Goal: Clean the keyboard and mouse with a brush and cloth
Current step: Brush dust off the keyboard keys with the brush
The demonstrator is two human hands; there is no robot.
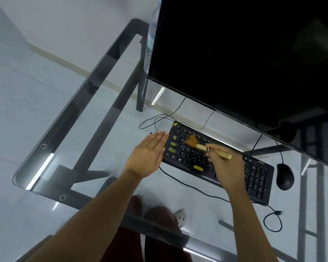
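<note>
A black keyboard with a few yellow keys lies on the glass desk in front of the monitor. My right hand grips the pale wooden handle of a brush; its orange-brown bristles rest on the keyboard's upper left keys and look blurred. My left hand is flat and held edge-on against the keyboard's left end, fingers together, holding nothing. A black mouse sits to the right of the keyboard. No cloth is in view.
A large dark monitor fills the upper right. A clear plastic bottle stands behind its left edge. Thin black cables run over the glass around the keyboard. The desk's dark metal frame and my knees show through the glass.
</note>
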